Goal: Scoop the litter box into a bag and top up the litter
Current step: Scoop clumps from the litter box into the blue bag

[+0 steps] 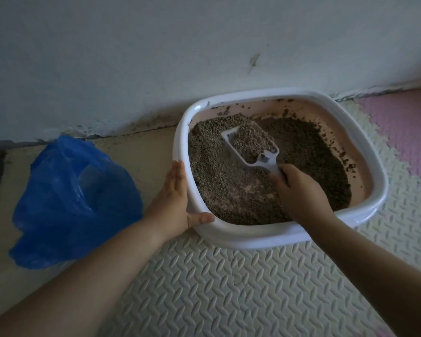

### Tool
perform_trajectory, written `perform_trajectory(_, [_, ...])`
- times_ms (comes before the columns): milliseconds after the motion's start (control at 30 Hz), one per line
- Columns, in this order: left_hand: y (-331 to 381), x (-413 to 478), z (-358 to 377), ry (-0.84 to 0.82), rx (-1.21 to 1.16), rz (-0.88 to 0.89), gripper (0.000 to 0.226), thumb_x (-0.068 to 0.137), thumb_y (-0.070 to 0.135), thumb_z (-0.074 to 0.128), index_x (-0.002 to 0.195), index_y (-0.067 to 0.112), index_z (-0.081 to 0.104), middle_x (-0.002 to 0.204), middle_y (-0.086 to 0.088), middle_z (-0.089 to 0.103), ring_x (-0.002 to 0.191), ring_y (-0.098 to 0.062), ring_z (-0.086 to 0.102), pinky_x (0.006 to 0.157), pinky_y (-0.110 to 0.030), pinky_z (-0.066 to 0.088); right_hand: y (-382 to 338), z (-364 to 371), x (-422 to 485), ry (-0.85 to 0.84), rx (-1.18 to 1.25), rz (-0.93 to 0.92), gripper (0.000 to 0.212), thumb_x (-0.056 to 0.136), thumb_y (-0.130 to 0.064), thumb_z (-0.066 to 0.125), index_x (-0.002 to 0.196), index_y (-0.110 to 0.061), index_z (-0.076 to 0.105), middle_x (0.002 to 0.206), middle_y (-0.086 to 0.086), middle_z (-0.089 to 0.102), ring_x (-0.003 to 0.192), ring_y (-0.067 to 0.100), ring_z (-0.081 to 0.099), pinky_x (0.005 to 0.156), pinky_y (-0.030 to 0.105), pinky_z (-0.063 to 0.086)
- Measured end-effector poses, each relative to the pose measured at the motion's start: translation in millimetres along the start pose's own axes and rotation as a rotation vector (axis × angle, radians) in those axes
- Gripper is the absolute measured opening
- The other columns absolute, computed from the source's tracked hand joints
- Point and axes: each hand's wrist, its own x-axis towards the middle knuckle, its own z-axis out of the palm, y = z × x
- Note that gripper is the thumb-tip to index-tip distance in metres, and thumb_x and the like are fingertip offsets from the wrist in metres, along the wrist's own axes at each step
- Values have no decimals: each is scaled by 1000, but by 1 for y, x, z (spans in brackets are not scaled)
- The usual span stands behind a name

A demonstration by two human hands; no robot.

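Observation:
A white-rimmed litter box (365, 142) with a pinkish inner wall sits on the floor against the wall, holding grey-brown litter (219, 171). My right hand (299, 193) grips the handle of a white scoop (265, 159), whose head is full of litter and lies in the middle of the box. My left hand (173, 200) holds the box's near-left rim, fingers straight along the outside and thumb over the rim. A blue plastic bag (71, 203) stands open on the floor left of the box.
A cream embossed foam mat (229, 288) covers the floor in front, with a pink tile (404, 132) at the right. The pale wall (156, 57) runs just behind the box. Bare floor (141, 156) lies between bag and box.

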Motion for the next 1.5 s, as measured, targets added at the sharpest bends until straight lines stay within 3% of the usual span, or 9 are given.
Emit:
perform_trajectory(133, [1, -1, -1, 3, 8, -9, 141, 44, 85, 41, 141, 16, -34, 152, -1, -34, 143, -17, -19, 118, -37, 5, 1, -4, 3, 7, -70, -70, 19, 99, -33, 45, 102, -19, 58, 71, -5, 56, 61, 12, 52, 52, 30, 38])
perform_trajectory(467, [2, 1, 1, -6, 21, -25, 136, 56, 77, 53, 141, 15, -34, 152, -1, -34, 143, -17, -20, 116, -36, 2, 2, -13, 7, -30, -66, -134, 16, 98, -32, 48, 95, -19, 57, 64, -5, 53, 55, 12, 50, 47, 30, 33])
perform_trajectory(600, [1, 2, 1, -11, 14, -31, 136, 58, 75, 55, 142, 16, -34, 152, -1, -34, 143, -16, -19, 116, -36, 3, 4, -12, 5, -11, 29, -106, 17, 98, -31, 47, 102, -19, 59, 65, -4, 55, 56, 15, 51, 50, 32, 36])
perform_trajectory(1000, [0, 2, 2, -5, -1, -18, 137, 55, 78, 52, 141, 16, -35, 152, 1, -34, 143, -15, -21, 116, -34, 1, 3, -13, 8, -9, -37, -160, 17, 97, -31, 50, 102, -20, 62, 63, -7, 53, 54, 10, 50, 46, 28, 33])
perform_trajectory(1100, [-1, 1, 2, -4, -5, -17, 137, 57, 76, 54, 141, 15, -34, 152, 1, -34, 143, -15, -20, 116, -34, 1, 4, -12, 10, -12, 21, -118, 15, 98, -31, 49, 101, -22, 61, 62, -9, 53, 50, 2, 49, 46, 26, 30])
perform_trajectory(1233, [0, 1, 2, 5, -28, -8, 137, 55, 75, 55, 141, 16, -34, 152, 1, -33, 143, -14, -20, 116, -33, 0, 9, -8, 13, -37, 16, -72, 17, 98, -31, 48, 100, -20, 60, 66, -6, 55, 57, 12, 52, 49, 30, 35])
perform_trajectory(1333, [-2, 2, 3, 4, -37, -10, 138, 53, 76, 55, 141, 17, -34, 152, 2, -33, 143, -14, -19, 117, -35, 2, 7, 1, 19, -129, 9, -37, 19, 99, -27, 44, 101, -15, 58, 70, 1, 57, 58, 19, 53, 51, 32, 37])
perform_trajectory(1500, [-3, 4, 4, 9, -44, -7, 138, 58, 71, 61, 141, 16, -34, 152, 2, -33, 144, -15, -18, 117, -34, 3, -9, 11, 35, -340, -14, -21, 18, 98, -22, 43, 90, -13, 56, 65, 0, 50, 52, 13, 42, 47, 26, 30])
